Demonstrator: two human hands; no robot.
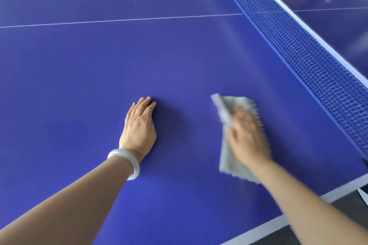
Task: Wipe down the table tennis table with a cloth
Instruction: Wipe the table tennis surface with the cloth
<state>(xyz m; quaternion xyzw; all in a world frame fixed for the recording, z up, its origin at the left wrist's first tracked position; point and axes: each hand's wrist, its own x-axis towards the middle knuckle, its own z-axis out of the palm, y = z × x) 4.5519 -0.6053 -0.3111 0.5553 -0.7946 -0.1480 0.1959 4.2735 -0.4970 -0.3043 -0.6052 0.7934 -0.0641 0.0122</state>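
Where cloth (229, 162) lies, right hand (247, 137) presses

Bright even light, soft shadow by left hand (139, 127), right hand (247, 135) & cloth (229, 161) motion-blurred, glare top rt, wide-angle warp

Deep blue-purple table (79, 77) with white lines, blue mesh net (298, 53) with white top band, grey cloth (226, 157), pale white bangle (127, 162).

- The table (179, 61) looks to me like smooth blue board with a soft sheen.
- The cloth (226, 165), near the net (298, 51), is grey, nubby fabric.
- The net is woven mesh.
- My bangle (127, 162) is pale and glossy.
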